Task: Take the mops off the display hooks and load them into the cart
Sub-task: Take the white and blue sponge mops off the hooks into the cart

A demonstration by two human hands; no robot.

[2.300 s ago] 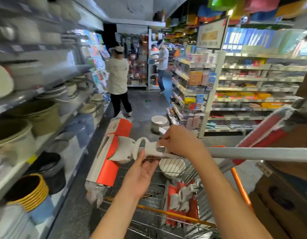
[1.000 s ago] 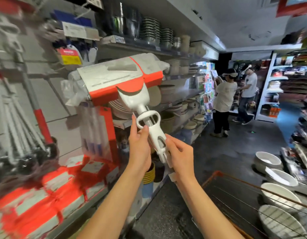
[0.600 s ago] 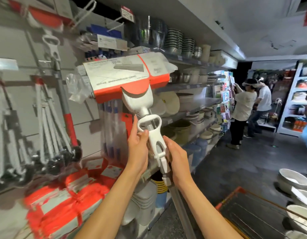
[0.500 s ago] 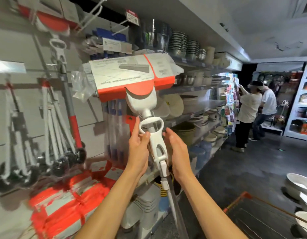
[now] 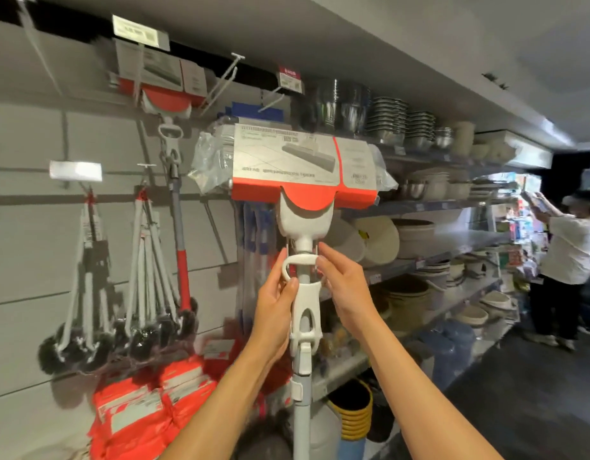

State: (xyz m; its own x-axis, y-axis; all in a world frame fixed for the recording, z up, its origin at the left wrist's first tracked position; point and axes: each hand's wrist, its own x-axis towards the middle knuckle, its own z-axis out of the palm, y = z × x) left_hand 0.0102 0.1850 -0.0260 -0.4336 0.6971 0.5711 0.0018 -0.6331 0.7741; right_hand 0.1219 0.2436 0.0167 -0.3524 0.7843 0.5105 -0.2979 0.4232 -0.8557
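The fingers of the left hand are curled round the white squeeze lever of the mop, just under its loop. The right hand is laid against the lever's other side, its fingers only slightly bent and touching the loop; whether it is gripped there cannot be told. The mop is held upright before the display wall, its head uppermost, wrapped in a grey and orange card sleeve with clear plastic at both ends, and its grey pole running down between the forearms and out of view.

A second mop is seen hanging on a hook at upper left, with bare hooks beside it. Bundles of black-headed brushes hang lower left, above orange packs. To the right, shelves are filled with stacked steel bowls, pale basins and nested baskets. At the floor, a yellow-rimmed stack of buckets is seen; their contents cannot be made out. A person in a white shirt stands far right.
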